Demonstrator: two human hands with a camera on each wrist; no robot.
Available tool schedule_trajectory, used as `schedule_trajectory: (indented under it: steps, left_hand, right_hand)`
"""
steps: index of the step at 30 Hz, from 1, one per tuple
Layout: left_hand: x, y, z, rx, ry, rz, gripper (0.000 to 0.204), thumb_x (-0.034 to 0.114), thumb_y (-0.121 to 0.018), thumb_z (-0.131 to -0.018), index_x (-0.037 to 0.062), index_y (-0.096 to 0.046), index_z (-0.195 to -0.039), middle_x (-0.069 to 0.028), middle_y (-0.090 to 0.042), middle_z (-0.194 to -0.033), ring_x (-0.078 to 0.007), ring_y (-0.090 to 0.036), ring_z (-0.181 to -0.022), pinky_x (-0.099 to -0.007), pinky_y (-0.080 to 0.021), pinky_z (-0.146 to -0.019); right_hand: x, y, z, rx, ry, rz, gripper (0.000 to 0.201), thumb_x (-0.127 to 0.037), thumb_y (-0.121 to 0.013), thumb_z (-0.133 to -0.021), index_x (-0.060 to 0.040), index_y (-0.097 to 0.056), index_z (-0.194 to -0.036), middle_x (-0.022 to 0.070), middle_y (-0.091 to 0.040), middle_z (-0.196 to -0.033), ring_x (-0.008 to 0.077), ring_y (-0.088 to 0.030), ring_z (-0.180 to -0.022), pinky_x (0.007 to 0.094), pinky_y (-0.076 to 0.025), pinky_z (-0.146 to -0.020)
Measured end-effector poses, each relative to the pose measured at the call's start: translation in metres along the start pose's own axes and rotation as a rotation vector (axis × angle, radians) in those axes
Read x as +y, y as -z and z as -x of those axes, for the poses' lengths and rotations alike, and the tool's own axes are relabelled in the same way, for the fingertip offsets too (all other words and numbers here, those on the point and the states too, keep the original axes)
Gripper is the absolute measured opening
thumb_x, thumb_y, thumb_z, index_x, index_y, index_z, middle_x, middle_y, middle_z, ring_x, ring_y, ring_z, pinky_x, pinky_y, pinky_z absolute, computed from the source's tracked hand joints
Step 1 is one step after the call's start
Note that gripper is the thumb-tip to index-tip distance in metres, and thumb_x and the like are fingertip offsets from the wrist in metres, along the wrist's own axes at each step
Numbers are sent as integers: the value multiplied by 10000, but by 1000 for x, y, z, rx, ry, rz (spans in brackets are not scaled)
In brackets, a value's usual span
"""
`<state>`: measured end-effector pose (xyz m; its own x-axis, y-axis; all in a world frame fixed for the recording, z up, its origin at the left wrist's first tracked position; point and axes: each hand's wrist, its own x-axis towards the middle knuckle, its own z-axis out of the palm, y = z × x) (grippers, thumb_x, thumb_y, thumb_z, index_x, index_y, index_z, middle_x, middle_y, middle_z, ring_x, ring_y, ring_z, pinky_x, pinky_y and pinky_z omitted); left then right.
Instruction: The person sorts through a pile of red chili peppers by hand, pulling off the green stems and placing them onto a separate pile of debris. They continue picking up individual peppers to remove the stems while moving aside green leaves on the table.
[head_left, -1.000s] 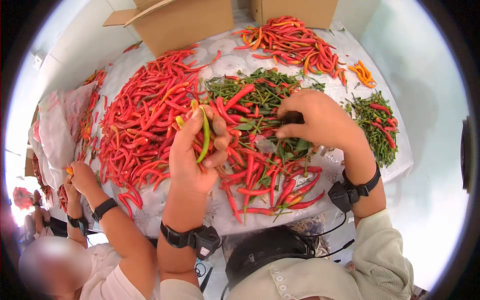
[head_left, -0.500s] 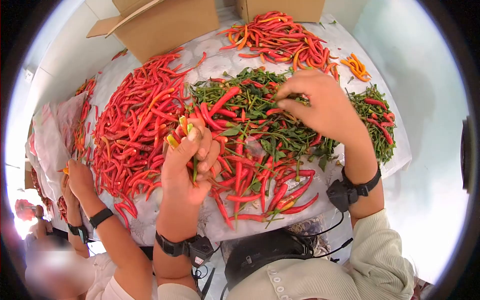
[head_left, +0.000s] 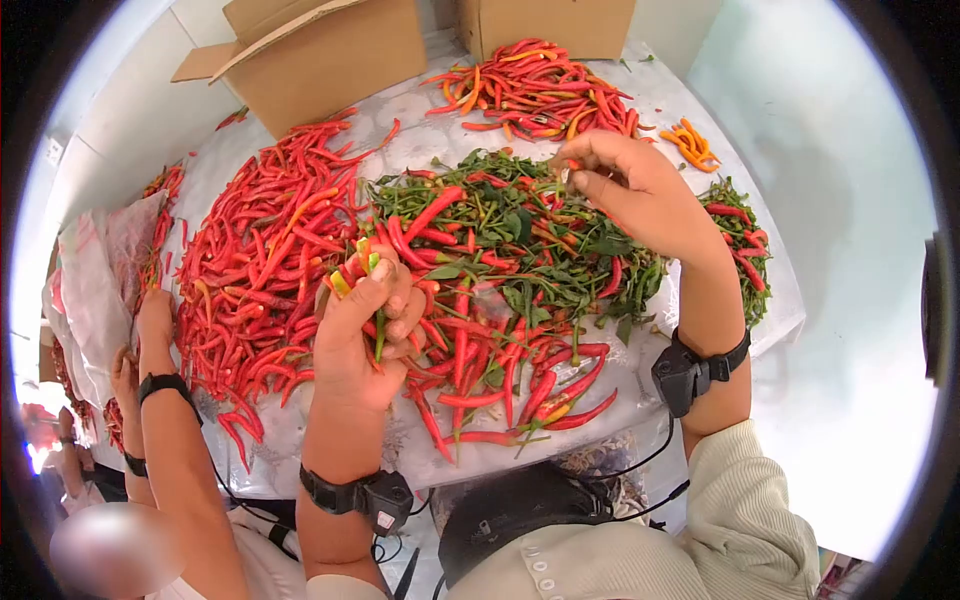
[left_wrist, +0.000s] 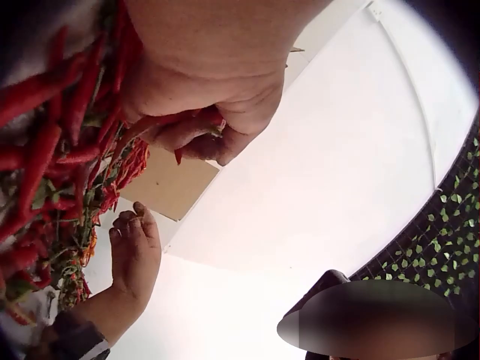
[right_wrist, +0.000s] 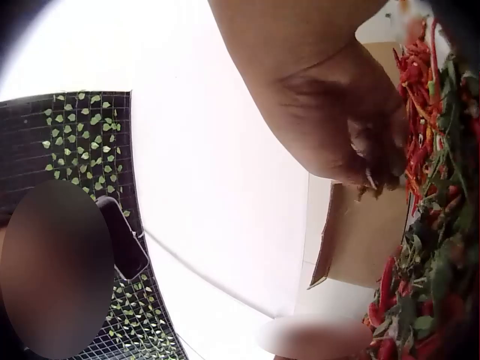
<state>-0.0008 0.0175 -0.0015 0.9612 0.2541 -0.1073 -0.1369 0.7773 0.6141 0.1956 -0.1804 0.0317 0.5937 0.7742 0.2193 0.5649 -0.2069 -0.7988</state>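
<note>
In the head view my left hand [head_left: 358,335] is raised over the front of the red chilies. It grips a small bunch of chili peppers [head_left: 342,284], red, yellow and green, their ends poking out above the thumb. Thumb and fingers of my right hand [head_left: 645,195] come together above the far side of a heap of green-stemmed chilies [head_left: 520,225]. They pinch a small pale and reddish bit, whose kind I cannot tell. From the right wrist, that hand [right_wrist: 337,124] shows with its fingertips largely in shadow. A red chili [left_wrist: 180,118] lies within the left hand's curled fingers.
A broad pile of red chilies [head_left: 250,260] covers the table's left. Farther back lie another chili pile [head_left: 550,85], a few orange chilies [head_left: 690,145] and a cardboard box [head_left: 330,65]. More stemmed chilies [head_left: 740,230] sit at right. Another person's arm [head_left: 180,420] reaches in at left.
My right hand has gone from the stem heap up and away, thumb and fingers closing together. The left hand keeps its chilies, with the green one tucked lower. The other person's arm has shifted.
</note>
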Motion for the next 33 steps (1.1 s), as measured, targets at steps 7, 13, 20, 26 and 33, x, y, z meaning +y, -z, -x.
schedule_trajectory:
  steps: [7,13,20,26,33]
  left_hand:
    - [-1,-5,1,-6,5,-31,98,140,-522,-886,67,-499,-947,5,-408,-666,-64,-396,-524,-159,-330,-359]
    - [-2,-4,2,7,-3,-45,117,135,-556,-859,93,-542,-968,11,-435,-668,-60,-407,-515,-157,-294,-357]
    - [-1,-5,1,2,-4,-42,119,135,-561,-854,91,-539,-963,12,-434,-667,-56,-401,-513,-158,-298,-357]
    - [-1,-6,2,5,-6,-57,103,143,-565,-855,90,-531,-937,16,-432,-660,-53,-397,-505,-158,-298,-351]
    - [0,-8,2,35,16,-64,102,153,-557,-865,86,-528,-935,14,-441,-656,-56,-415,-502,-158,-313,-351]
  right_hand:
    - [10,-17,4,-97,27,501,193,-154,-628,-758,-11,-597,-884,137,-596,-814,275,-569,-790,362,-454,-704]
    - [-1,-9,2,-208,22,191,217,-225,-643,-774,-23,-610,-847,134,-601,-761,266,-571,-728,370,-440,-655]
    - [-4,3,1,-284,-89,-184,149,-156,-565,-876,-13,-560,-918,-39,-511,-745,43,-441,-668,213,-376,-578]
    - [9,4,-1,-209,-94,-224,132,-147,-560,-871,-17,-565,-894,-47,-511,-747,32,-439,-662,200,-373,-576]
    - [20,15,10,-77,47,465,134,-99,-649,-707,-27,-607,-811,56,-568,-727,171,-542,-707,288,-436,-652]
